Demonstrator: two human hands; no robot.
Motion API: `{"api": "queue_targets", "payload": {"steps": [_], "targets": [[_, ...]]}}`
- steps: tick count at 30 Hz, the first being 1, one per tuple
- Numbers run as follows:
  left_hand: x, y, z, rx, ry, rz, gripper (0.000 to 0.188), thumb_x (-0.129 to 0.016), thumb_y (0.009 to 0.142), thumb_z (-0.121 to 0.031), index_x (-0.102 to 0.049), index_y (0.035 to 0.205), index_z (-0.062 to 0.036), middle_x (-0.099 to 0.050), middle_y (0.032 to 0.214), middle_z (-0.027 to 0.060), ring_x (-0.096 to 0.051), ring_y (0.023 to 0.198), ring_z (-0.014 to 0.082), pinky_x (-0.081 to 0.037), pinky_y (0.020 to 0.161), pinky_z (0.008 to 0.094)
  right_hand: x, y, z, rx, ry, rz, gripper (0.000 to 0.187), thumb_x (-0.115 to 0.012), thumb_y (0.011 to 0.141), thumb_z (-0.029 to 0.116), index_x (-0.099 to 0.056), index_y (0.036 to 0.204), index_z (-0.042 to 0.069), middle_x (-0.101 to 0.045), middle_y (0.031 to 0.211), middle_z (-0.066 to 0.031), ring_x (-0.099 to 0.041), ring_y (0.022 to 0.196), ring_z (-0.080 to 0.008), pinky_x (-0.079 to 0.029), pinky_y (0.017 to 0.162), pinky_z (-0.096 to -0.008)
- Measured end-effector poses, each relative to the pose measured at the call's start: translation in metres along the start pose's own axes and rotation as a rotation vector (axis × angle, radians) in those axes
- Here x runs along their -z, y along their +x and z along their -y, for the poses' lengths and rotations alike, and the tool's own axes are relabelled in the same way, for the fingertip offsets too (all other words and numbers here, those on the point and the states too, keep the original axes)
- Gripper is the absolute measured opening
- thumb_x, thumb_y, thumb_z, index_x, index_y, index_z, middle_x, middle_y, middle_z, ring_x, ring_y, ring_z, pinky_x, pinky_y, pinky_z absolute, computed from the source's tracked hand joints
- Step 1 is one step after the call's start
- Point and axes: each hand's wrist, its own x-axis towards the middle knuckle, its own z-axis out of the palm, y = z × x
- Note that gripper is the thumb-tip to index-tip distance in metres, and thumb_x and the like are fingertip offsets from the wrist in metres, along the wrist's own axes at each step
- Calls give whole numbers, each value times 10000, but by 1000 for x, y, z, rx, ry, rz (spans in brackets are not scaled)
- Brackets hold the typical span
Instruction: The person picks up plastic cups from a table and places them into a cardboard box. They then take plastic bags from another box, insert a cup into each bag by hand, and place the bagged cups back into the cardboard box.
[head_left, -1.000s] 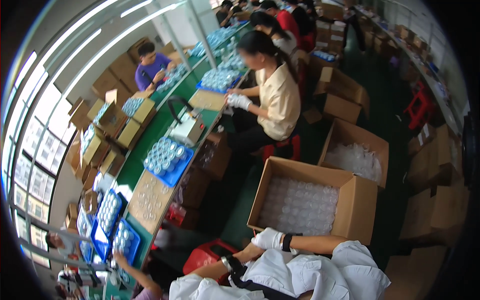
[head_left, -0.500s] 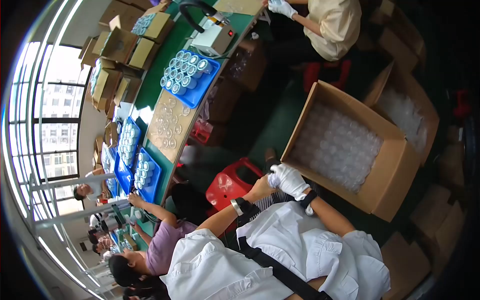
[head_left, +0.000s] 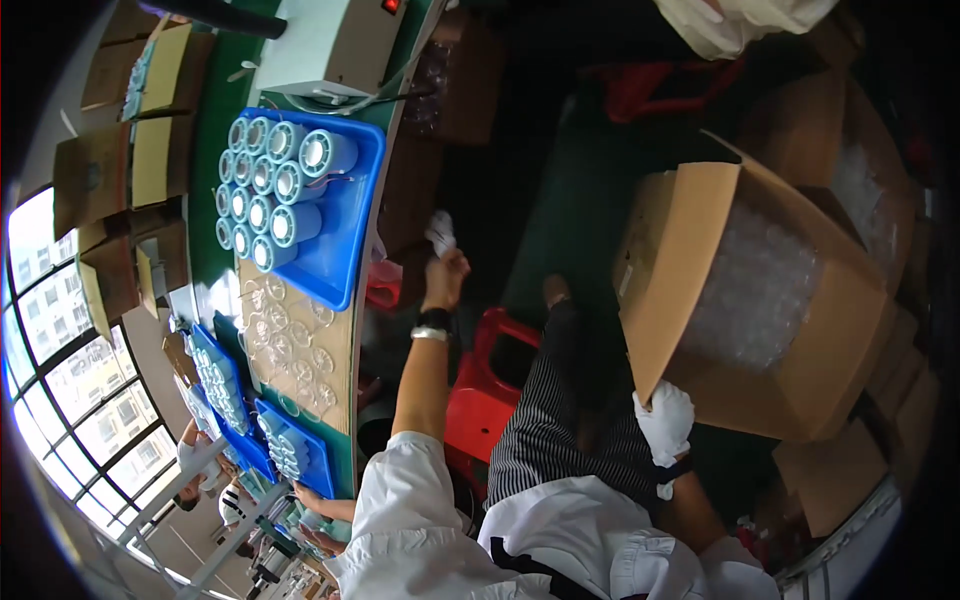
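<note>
My left hand (head_left: 447, 278), bare and with a dark band and a watch at its wrist, is raised beside the table, its fingers closed on a limp white glove (head_left: 440, 231). My right hand (head_left: 664, 424) wears a white glove. Its fingers are closed round the near corner of a large open cardboard box (head_left: 690, 275). Clear plastic pieces (head_left: 757, 285) fill the box, which appears tilted; their exact shape is blurred.
On the table to the left, a blue tray (head_left: 345, 262) holds several light-blue cylinders (head_left: 292, 224). Clear round parts (head_left: 285, 335) lie beside it. A red stool (head_left: 478, 415) stands by my legs. A grey machine (head_left: 335, 50) is at the far end. Co-workers sit nearby.
My hands have parted: the left moved left and forward with the white glove, the right went to the box corner. The box has tilted and turned. My view has shifted closer to the table.
</note>
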Motion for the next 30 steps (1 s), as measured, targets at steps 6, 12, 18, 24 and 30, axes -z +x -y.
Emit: {"api": "queue_targets", "payload": {"steps": [6, 12, 18, 24, 30], "targets": [[71, 120, -74, -251, -489, 363, 335, -431, 917, -309, -465, 1197, -128, -534, 1147, 119, -468, 1110, 272, -310, 1020, 452, 0, 9, 7, -70, -63, -169, 226, -673, 669, 261, -552, 633, 73, -557, 605, -123, -550, 569, -333, -436, 517, -428], [77, 23, 57, 135, -49, 59, 325, -493, 887, -286, -487, 1160, -109, -542, 1145, 93, -506, 1068, 235, -387, 957, 427, 11, 19, 2, -142, -38, -57, 244, -645, 687, 303, -563, 598, 91, -546, 563, -99, -558, 551, -305, -440, 503, -408], [-46, -120, 105, 276, 312, 237, 320, -566, 844, -228, -504, 1107, -58, -593, 1027, 103, -587, 885, 201, -492, 773, 341, 7, 5, -12, -54, 28, -12, 206, -610, 728, 302, -576, 723, 98, -577, 597, -67, -581, 562, -274, -456, 499, -390], [-107, -232, 131, 229, 515, 467, 276, -523, 870, -182, -500, 1088, -13, -601, 978, 106, -585, 868, 188, -491, 754, 310, 37, -7, -39, 115, 304, 29, 239, -587, 763, 281, -591, 867, 66, -610, 698, -97, -602, 643, -255, -474, 554, -359], [-108, -335, 160, 300, 785, 456, 306, -502, 898, -179, -469, 1115, 34, -591, 1002, 111, -576, 895, 171, -467, 802, 271, 113, -13, -171, 432, 654, 361, 317, -534, 823, 248, -576, 1008, -6, -620, 860, -155, -615, 756, -216, -484, 669, -321]]}}
